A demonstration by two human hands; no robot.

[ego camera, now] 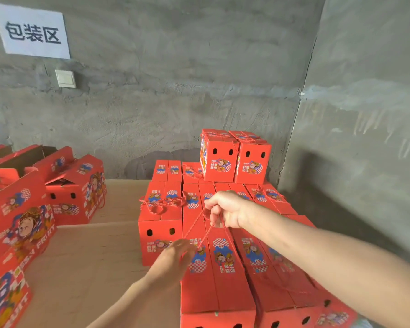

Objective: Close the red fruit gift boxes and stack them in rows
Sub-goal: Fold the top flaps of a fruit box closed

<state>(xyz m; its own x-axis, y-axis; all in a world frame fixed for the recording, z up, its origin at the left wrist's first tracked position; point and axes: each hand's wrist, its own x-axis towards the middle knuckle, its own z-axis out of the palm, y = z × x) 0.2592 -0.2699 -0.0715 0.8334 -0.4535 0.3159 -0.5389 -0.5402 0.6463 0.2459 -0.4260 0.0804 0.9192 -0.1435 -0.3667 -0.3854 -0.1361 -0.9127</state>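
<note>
A closed red gift box (pixel 213 275) lies on top of the near stack, in the middle of the view. My right hand (pixel 225 209) is above it, fingers closed on its red rope handle (pixel 199 223), which is pulled taut. My left hand (pixel 173 259) is blurred at the box's left side, fingers spread, touching the box top near the rope's end. More closed red boxes (pixel 161 223) stand in rows behind and to the right. Two closed boxes (pixel 234 159) sit on a higher layer at the back.
Several open red boxes (pixel 64 190) with raised flaps stand at the left on the tan cardboard floor sheet (pixel 92 254). A grey concrete wall (pixel 175 91) carries a white paper sign (pixel 32 31) and a light switch (pixel 65 78). Another wall closes the right side.
</note>
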